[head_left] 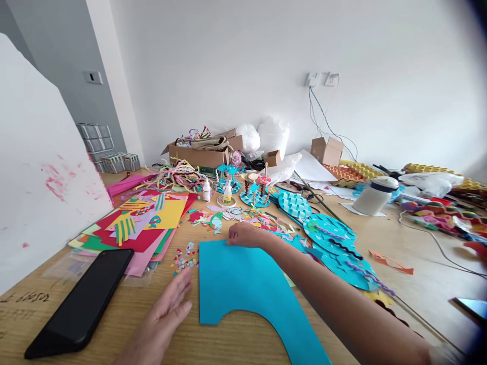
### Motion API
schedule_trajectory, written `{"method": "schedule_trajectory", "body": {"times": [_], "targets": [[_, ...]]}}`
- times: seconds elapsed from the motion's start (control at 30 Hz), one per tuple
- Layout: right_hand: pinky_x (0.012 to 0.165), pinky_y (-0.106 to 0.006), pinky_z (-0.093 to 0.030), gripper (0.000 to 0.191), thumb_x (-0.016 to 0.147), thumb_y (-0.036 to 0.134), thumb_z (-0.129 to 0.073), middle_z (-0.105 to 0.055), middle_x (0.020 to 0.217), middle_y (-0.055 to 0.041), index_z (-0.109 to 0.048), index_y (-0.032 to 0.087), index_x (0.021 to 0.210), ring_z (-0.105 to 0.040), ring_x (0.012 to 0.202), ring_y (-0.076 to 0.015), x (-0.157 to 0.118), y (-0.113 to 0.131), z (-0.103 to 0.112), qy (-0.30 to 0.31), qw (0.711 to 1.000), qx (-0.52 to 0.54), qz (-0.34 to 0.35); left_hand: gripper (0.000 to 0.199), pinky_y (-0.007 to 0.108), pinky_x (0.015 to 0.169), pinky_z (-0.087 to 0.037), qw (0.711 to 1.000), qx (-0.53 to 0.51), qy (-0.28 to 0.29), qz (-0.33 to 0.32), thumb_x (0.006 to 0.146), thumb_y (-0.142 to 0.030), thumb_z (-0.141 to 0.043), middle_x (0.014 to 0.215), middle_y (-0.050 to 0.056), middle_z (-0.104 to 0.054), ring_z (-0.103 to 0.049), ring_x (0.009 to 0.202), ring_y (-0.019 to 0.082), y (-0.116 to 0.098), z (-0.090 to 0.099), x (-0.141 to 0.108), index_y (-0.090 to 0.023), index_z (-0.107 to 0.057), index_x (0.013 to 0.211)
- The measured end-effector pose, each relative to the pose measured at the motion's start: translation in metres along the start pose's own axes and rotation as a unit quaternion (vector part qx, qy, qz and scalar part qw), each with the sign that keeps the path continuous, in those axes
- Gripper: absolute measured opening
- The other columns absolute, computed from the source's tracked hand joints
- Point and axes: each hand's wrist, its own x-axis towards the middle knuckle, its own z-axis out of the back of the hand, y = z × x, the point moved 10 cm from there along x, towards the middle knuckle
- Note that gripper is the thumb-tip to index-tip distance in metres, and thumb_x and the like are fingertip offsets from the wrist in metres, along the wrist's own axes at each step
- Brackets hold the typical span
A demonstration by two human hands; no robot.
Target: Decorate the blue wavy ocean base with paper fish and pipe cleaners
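Observation:
A blue craft sheet point(243, 284) with a curved cut-out along its near edge lies in front of me on the wooden table. My right hand point(243, 235) reaches across it, with curled fingers closed on its far edge; the underside of that grip is hidden. Just left of the sheet is my left hand point(167, 314), open, its fingers extended and nothing in it. Small coloured paper scraps point(185, 257) lie beyond the left fingertips. Cut-out paper fish point(215, 221) are spread past the far edge of the sheet.
At left are a black phone point(81, 304) and a stack of coloured paper point(140, 223). Glue bottles point(206, 191) stand farther back. Blue decorated discs point(329, 233) and a long stick point(426, 319) lie to the right. Behind stands a cardboard box point(198, 154) full of craft materials.

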Motion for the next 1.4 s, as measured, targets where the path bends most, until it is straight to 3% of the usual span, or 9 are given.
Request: {"method": "schedule_trajectory", "body": {"times": [0.1, 0.33, 0.4, 0.5, 0.57, 0.67, 0.83, 1.0, 1.4], "targets": [[0.066, -0.027, -0.044, 0.031, 0.075, 0.041, -0.056, -0.067, 0.093, -0.0073, -0.067, 0.018, 0.093, -0.061, 0.086, -0.0223, 0.006, 0.006, 0.0, 0.028, 0.999, -0.005, 0.023, 0.059, 0.035, 0.1, -0.036, 0.997, -0.063, 0.009, 0.043, 0.087, -0.039, -0.037, 0.141, 0.003, -0.031, -0.031, 0.127, 0.02, 0.011, -0.003, -0.004, -0.025, -0.015, 0.14], [0.067, -0.028, -0.045, 0.033, 0.073, 0.044, -0.059, -0.067, 0.089, -0.0073, -0.068, 0.017, 0.089, -0.061, 0.082, -0.0227, 0.015, 0.01, 0.002, 0.042, 0.998, -0.002, 0.036, 0.059, 0.033, 0.1, -0.037, 0.991, -0.125, 0.028, 0.048, 0.088, -0.03, -0.03, 0.143, 0.004, -0.028, -0.031, 0.127, 0.018, 0.005, -0.018, 0.0, -0.021, -0.006, 0.142], [0.071, -0.03, -0.046, 0.037, 0.076, 0.044, -0.056, -0.066, 0.095, -0.01, -0.066, 0.015, 0.096, -0.061, 0.088, -0.0246, 0.012, 0.008, 0.006, 0.01, 1.0, 0.004, 0.023, 0.057, 0.033, 0.101, -0.035, 0.995, -0.09, 0.011, 0.035, 0.09, -0.031, -0.029, 0.144, 0.004, -0.026, -0.029, 0.128, 0.017, 0.002, -0.013, -0.002, -0.02, -0.006, 0.142], [0.088, -0.036, -0.041, 0.049, 0.087, 0.044, -0.038, -0.052, 0.123, -0.0159, -0.051, 0.01, 0.12, -0.05, 0.111, -0.0269, -0.005, 0.007, 0.014, -0.069, 0.998, 0.012, 0.002, 0.052, 0.035, 0.103, -0.032, 0.997, 0.066, -0.014, -0.027, 0.091, -0.034, -0.031, 0.145, 0.002, -0.024, -0.025, 0.13, 0.019, -0.014, -0.003, -0.005, -0.025, -0.015, 0.141], [0.1, -0.037, -0.031, 0.058, 0.091, 0.046, -0.025, -0.031, 0.141, -0.0148, -0.032, 0.008, 0.135, -0.032, 0.127, -0.0249, -0.025, 0.011, 0.011, -0.109, 0.994, 0.016, 0.007, 0.051, 0.038, 0.104, -0.03, 0.971, 0.213, -0.004, -0.107, 0.091, -0.033, -0.034, 0.145, 0.002, -0.025, -0.025, 0.13, 0.021, -0.034, -0.008, -0.005, -0.028, -0.02, 0.139], [0.108, -0.043, -0.018, 0.066, 0.09, 0.051, -0.023, -0.015, 0.147, -0.0147, -0.019, 0.007, 0.14, -0.011, 0.135, -0.0253, -0.055, 0.018, -0.001, -0.158, 0.987, 0.021, 0.024, 0.052, 0.044, 0.103, -0.028, 0.893, 0.404, 0.042, -0.195, 0.089, -0.03, -0.038, 0.144, 0.005, -0.024, -0.026, 0.13, 0.025, -0.055, -0.031, 0.002, -0.026, -0.021, 0.139], [0.109, -0.045, -0.013, 0.067, 0.09, 0.051, -0.023, -0.013, 0.146, -0.0151, -0.019, 0.007, 0.14, -0.009, 0.135, -0.0247, -0.073, 0.023, -0.035, -0.141, 0.99, 0.019, 0.02, 0.054, 0.047, 0.105, -0.021, 0.808, 0.552, 0.145, -0.147, 0.089, -0.035, -0.036, 0.144, 0.014, -0.021, -0.018, 0.132, 0.026, -0.046, -0.06, 0.044, -0.011, -0.027, 0.137], [0.109, -0.047, -0.011, 0.07, 0.088, 0.055, -0.024, -0.017, 0.146, -0.0151, -0.021, 0.008, 0.14, -0.01, 0.135, -0.0255, -0.069, 0.026, -0.051, -0.115, 0.993, 0.026, 0.027, 0.059, 0.044, 0.107, -0.015, 0.779, 0.586, 0.178, -0.132, 0.088, -0.042, -0.036, 0.145, 0.014, -0.017, -0.013, 0.133, 0.025, -0.033, -0.066, 0.067, -0.011, -0.026, 0.137], [0.108, -0.047, -0.011, 0.076, 0.085, 0.059, -0.027, -0.015, 0.146, -0.0166, -0.019, 0.006, 0.14, -0.011, 0.134, -0.0278, -0.081, 0.047, -0.054, -0.095, 0.992, 0.031, 0.083, 0.087, 0.044, 0.107, -0.012, 0.75, 0.606, 0.247, -0.094, 0.076, -0.06, -0.046, 0.146, 0.016, -0.01, -0.009, 0.134, 0.028, -0.032, -0.068, 0.062, -0.01, -0.016, 0.14]]}}
